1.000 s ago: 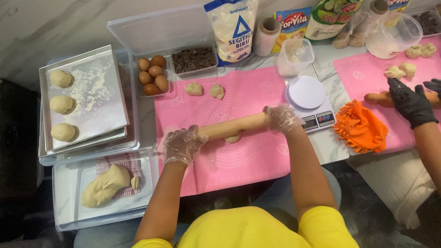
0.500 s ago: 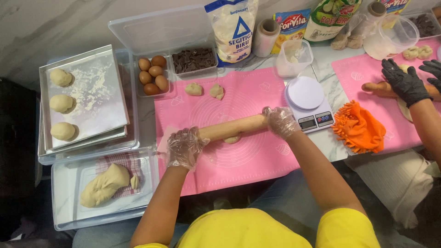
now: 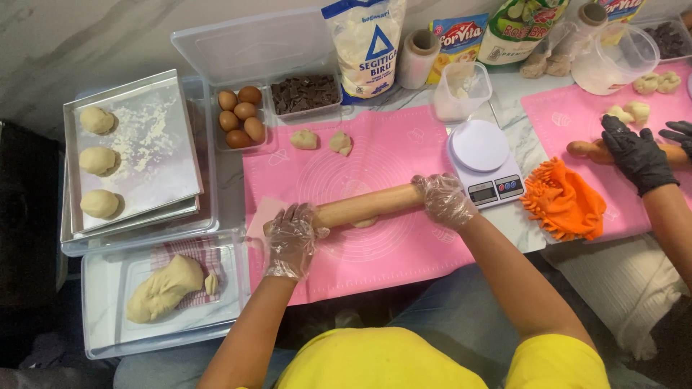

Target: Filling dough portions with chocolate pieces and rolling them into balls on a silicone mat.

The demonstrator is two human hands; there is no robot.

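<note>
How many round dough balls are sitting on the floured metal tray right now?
3, in a column along the left edge of the metal tray: far dough ball, middle dough ball, near dough ball. None looks hidden.

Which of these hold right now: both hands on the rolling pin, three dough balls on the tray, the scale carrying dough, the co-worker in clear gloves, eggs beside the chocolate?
1. Both the left hand and the right hand grip the rolling pin. True.
2. Three dough balls sit on the tray. True.
3. The scale carries a piece of dough. False: its round plate is bare.
4. The co-worker's hand wears a clear glove. False: the glove is black.
5. The eggs sit right beside the chocolate. True.
</note>
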